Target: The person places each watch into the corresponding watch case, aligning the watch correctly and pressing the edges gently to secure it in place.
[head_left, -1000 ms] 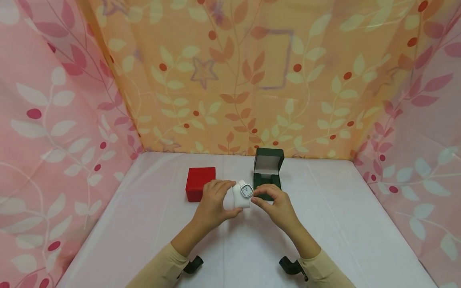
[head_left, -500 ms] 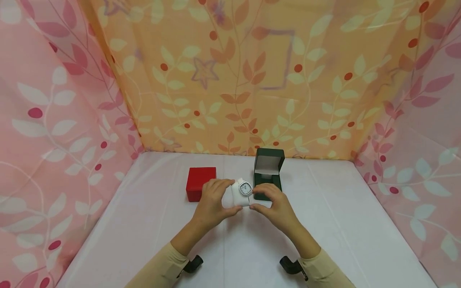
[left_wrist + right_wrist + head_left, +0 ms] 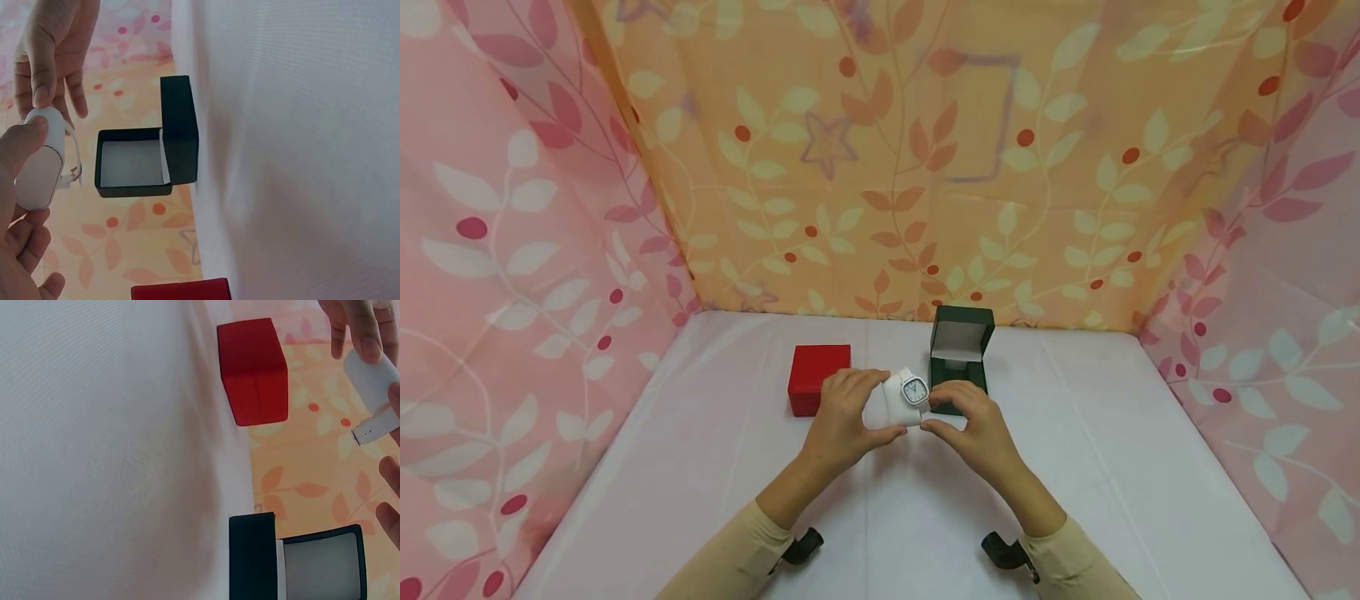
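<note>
Above the table (image 3: 1075, 467), left hand (image 3: 842, 421) and right hand (image 3: 977, 429) each pinch the white watch cushion (image 3: 901, 402).

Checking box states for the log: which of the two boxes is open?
The dark green box, just beyond the right hand: its lid stands upright, showing a pale lining. The red box, farther left, is closed.

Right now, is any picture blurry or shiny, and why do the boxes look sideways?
Head view: sharp, soft even light, no glare; the watch face is readable. Left wrist view: near fingers slightly soft. Both wrist views are turned, so the green box looks sideways.
</note>
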The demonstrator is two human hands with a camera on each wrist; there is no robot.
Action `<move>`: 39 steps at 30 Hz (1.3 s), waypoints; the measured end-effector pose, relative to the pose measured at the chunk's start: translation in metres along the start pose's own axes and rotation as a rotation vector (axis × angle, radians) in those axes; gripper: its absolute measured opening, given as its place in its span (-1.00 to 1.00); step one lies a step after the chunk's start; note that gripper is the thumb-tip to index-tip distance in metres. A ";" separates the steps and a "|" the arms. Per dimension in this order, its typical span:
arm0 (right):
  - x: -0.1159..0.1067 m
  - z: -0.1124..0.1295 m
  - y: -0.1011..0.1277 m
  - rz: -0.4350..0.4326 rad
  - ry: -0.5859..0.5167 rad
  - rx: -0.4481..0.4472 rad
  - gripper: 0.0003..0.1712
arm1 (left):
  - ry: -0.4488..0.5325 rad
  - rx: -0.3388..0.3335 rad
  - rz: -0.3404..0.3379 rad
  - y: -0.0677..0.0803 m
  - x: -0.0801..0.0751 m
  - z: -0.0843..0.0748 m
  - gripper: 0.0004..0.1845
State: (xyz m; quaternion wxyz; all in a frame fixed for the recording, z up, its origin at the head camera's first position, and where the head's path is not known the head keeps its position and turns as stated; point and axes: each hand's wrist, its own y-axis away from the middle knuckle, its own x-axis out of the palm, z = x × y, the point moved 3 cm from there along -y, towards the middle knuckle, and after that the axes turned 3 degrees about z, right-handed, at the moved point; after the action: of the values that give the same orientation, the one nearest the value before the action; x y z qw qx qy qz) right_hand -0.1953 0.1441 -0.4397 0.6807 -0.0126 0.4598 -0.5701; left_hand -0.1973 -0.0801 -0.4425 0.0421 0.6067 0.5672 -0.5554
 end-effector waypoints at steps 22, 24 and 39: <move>0.006 -0.002 0.002 -0.035 0.010 -0.046 -0.63 | -0.052 -0.010 -0.037 0.002 0.003 0.002 -0.10; 0.006 -0.002 0.003 -0.038 0.013 -0.045 -0.63 | -0.054 -0.007 -0.039 0.002 0.003 0.002 -0.10; 0.015 0.000 0.006 -0.060 0.018 -0.045 -0.63 | -0.105 0.026 -0.065 0.003 -0.001 -0.001 -0.11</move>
State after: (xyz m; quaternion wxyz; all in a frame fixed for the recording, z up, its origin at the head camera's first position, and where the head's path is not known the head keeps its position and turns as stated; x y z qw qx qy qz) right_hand -0.1922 0.1344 -0.4524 0.6586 -0.0364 0.4780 -0.5800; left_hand -0.1948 -0.0811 -0.4431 0.0459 0.5585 0.5762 -0.5949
